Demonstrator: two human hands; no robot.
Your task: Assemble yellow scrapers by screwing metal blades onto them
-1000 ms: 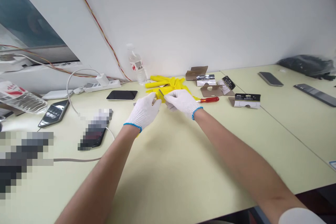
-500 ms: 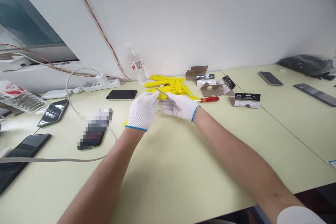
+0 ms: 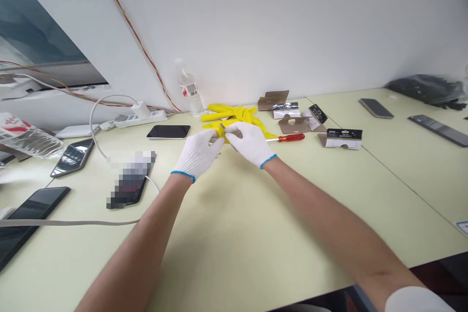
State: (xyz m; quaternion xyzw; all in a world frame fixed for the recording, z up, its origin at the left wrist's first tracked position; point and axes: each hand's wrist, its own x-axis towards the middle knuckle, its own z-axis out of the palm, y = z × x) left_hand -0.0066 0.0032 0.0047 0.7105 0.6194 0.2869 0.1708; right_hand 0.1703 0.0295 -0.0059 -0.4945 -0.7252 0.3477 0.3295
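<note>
Both my hands wear white knit gloves with blue cuffs and meet above the table, in front of a pile of yellow pieces (image 3: pixel 219 116). My left hand (image 3: pixel 199 152) is closed on a small yellow part (image 3: pixel 221 131), partly hidden by the fingers. At its upper edge, my right hand (image 3: pixel 250 142) pinches a thin grey strip (image 3: pixel 223 126), apparently metal, against or just beside the yellow part. Whether the two are joined is too small to tell. A screwdriver (image 3: pixel 291 138) with a red handle lies right of my right hand.
Opened card packages (image 3: pixel 343 139) lie at the right rear. A water bottle (image 3: pixel 190 90) stands by the wall. Phones (image 3: pixel 168 131) lie on both sides of the table (image 3: pixel 234 234). A power strip (image 3: pixel 146 118) and a white cable (image 3: pixel 91 223) are on the left.
My hands have drawn slightly apart at the wrists and turned. The grey strip, which lay slanted between my fingertips, now shows only a short end beside the yellow part.
</note>
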